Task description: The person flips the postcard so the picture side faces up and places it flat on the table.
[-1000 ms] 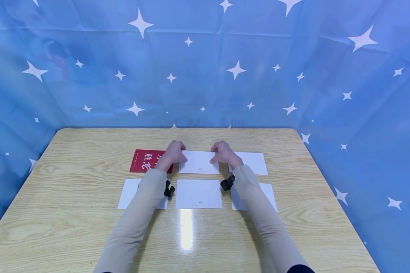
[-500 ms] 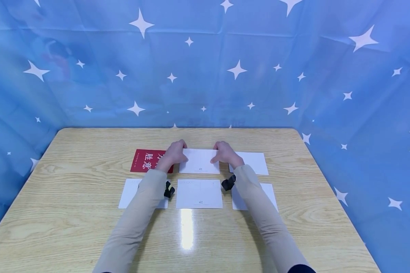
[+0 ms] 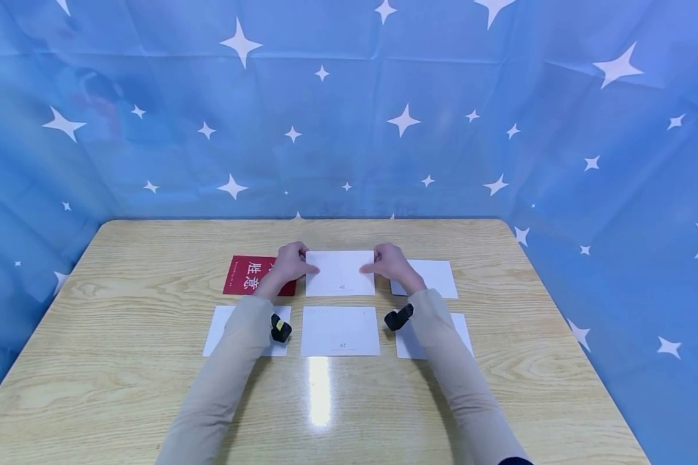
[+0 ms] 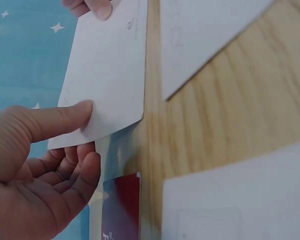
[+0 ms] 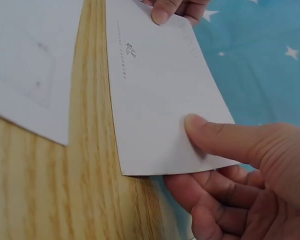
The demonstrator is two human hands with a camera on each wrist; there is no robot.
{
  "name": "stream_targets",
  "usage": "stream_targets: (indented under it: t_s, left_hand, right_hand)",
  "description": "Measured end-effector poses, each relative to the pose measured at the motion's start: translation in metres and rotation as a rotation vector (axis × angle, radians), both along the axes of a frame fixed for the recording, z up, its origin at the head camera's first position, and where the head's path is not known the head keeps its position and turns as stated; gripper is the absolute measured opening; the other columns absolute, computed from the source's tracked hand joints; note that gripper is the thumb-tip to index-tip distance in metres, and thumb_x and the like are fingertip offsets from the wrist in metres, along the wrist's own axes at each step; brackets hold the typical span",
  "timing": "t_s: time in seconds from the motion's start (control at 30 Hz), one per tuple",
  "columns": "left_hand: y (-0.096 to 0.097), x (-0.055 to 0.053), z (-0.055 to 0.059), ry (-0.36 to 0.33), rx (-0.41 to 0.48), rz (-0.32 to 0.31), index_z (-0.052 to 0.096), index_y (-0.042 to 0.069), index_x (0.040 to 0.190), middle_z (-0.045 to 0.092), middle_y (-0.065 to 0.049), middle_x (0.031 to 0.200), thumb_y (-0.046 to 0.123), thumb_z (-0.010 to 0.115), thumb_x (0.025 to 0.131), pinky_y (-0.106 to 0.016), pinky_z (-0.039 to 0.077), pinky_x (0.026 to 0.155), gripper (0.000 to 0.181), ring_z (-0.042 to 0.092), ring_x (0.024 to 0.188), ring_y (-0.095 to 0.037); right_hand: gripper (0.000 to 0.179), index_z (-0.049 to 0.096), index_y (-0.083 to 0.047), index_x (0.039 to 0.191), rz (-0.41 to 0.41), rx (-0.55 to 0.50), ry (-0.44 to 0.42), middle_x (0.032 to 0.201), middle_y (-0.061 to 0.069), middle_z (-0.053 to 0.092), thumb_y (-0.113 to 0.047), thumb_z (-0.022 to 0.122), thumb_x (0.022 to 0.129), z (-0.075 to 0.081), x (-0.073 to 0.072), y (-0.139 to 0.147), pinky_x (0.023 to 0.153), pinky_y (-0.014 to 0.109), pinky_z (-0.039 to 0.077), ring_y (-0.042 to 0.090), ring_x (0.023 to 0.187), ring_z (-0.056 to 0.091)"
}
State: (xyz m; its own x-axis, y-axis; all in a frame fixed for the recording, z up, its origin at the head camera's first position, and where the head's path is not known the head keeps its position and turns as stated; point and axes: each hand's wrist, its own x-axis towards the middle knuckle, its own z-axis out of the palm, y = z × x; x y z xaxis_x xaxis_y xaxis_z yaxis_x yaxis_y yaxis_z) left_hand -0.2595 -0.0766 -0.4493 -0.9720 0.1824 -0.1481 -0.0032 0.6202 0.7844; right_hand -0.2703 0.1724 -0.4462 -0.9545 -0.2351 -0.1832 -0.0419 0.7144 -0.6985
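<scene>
I see L hand (image 3: 291,261) and R hand (image 3: 391,261) pinching one white card (image 3: 340,274) at its two side edges, thumbs on top w/ the other fingers (image 4: 82,177) curled below. This card is in mid. of back row, tilted, far edge raised above the surface (image 3: 105,361). Red card (image 3: 244,274) lies flat, partly hidden by L hand; 2nd white card (image 3: 439,278) is near R hand, 3rd white card (image 3: 340,330) just in front.

Bright, even light in the head view, white glare streak (image 3: 319,391) on the tabletop (image 3: 122,387), soft shadows (image 3: 247,387) inside the sleeves (image 3: 212,394), wrist views dimmer and softer, wood grain blurred up close
</scene>
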Motion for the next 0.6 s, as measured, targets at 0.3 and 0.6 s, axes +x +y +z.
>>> stream_targets:
  t_s: [0.3,0.6]
  left_hand:
    - [-0.008,0.007,0.004,-0.019,0.142,-0.012,0.053,-0.004,0.109,0.052,-0.012,0.091,0.006,0.067,0.085,-0.026,0.043,0.066,0.029,0.048,0.082,-0.023]
    - [-0.014,0.01,0.005,-0.018,0.252,-0.037,0.053,-0.004,0.109,0.055,-0.015,0.098,0.001,0.063,0.086,-0.025,0.046,0.074,0.026,0.05,0.088,-0.023]
  right_hand:
    - [0.031,0.04,-0.007,0.072,-0.005,-0.156,-0.028,0.055,-0.001,0.034,-0.01,0.068,0.084,0.003,0.011,0.006,0.052,0.028,0.029,0.015,0.051,0.033]
    - [0.026,0.039,-0.006,0.074,0.025,-0.231,-0.025,0.066,0.002,0.039,-0.002,0.063,0.083,0.003,0.016,0.012,0.056,0.027,0.03,0.016,0.059,0.034]
